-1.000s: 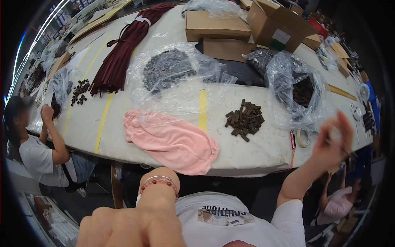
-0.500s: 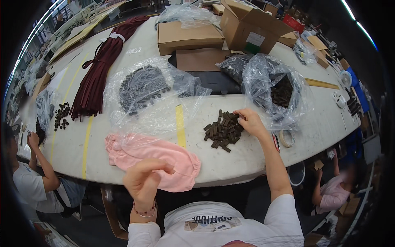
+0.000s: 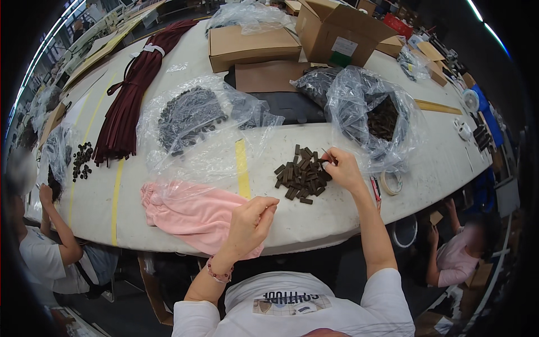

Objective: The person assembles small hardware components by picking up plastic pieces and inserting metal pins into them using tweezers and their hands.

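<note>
A loose pile of small dark brown oblong blocks (image 3: 300, 173) lies on the pale tabletop in front of me. At the pile's right edge, my right hand (image 3: 343, 169) is closed in a pinch on one of these blocks, mostly covered by the fingers. Left of it and nearer to me, my left hand (image 3: 251, 220) hangs above the table's front edge. Its thumb and fingertips are pressed together; whatever may be between them cannot be made out. Under that hand lies a pink elasticated fabric sleeve (image 3: 185, 210).
A clear bag (image 3: 351, 112) of brown blocks stands open beyond the pile. Left of it, clear plastic covers dark small parts (image 3: 191, 118). A maroon strip bundle (image 3: 126, 95), cardboard boxes (image 3: 252, 48), a tape roll (image 3: 391, 182) and a red cutter (image 3: 375, 188) lie around. Co-workers sit both sides.
My left hand has moved right, from over the pink sleeve's middle toward the block pile, its fingers now pointing right. My right hand has stayed at the pile's right edge.
</note>
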